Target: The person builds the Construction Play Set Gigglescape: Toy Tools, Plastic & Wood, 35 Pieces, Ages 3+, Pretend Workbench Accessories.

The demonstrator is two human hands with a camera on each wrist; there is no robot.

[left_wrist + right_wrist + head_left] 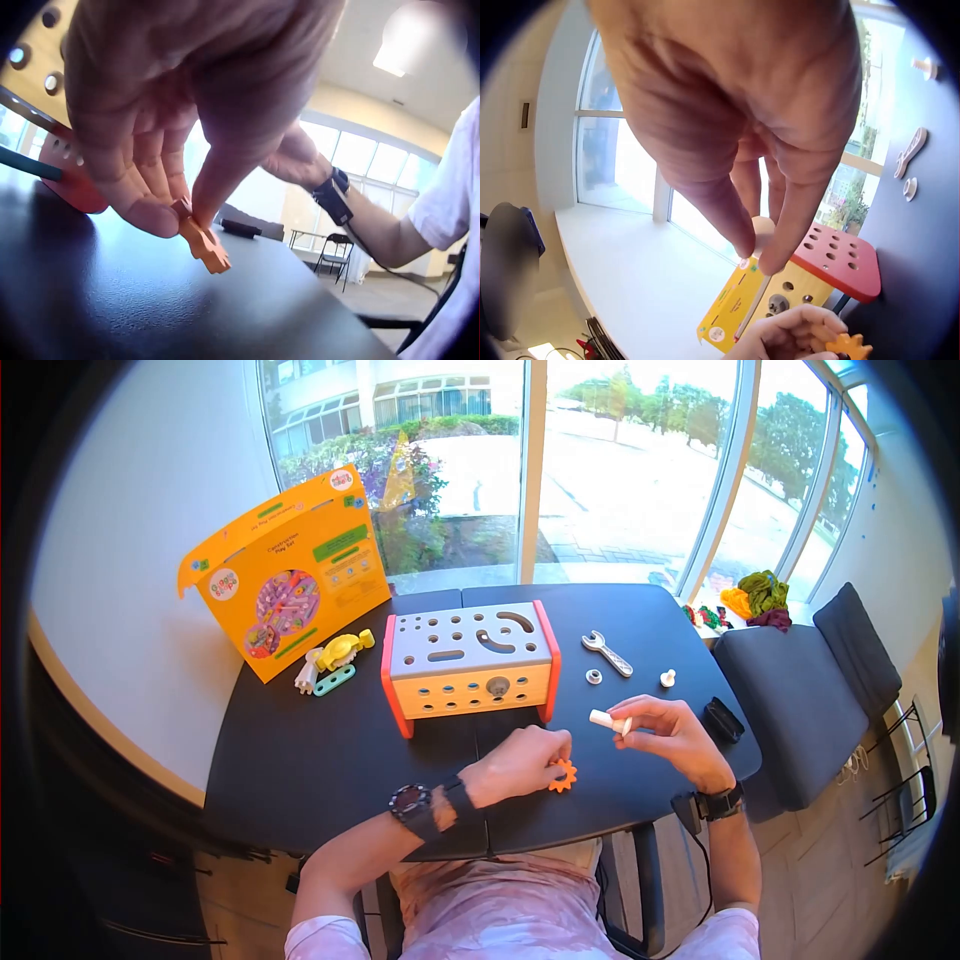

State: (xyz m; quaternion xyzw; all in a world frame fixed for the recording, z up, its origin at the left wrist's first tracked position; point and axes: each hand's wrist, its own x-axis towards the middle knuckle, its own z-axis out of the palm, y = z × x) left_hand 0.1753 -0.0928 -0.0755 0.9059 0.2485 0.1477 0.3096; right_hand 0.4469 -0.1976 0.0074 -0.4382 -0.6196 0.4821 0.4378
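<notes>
My left hand [518, 763] pinches an orange toy gear [565, 777] between thumb and forefinger, low over the near part of the table. In the left wrist view the gear [207, 252] tilts down toward the tabletop. Up to the right, my right hand [678, 738] holds a white toy bolt [601, 717] in its fingertips, its shaft pointing left. The fingers hide much of the bolt [763, 231] in the right wrist view. Beyond the hands stands a toy workbench [455, 694] with a grey perforated top, red sides and a grey bolt head [497, 687] in its front panel.
Right of the workbench lie a toy wrench [607, 654], a small nut [594, 677], another white bolt [668, 678] and a black case [723, 720]. Left are a yellow box [290, 575], yellow and white pieces [340, 651] and a teal strip [334, 680]. The dark table [290, 750] meets a window.
</notes>
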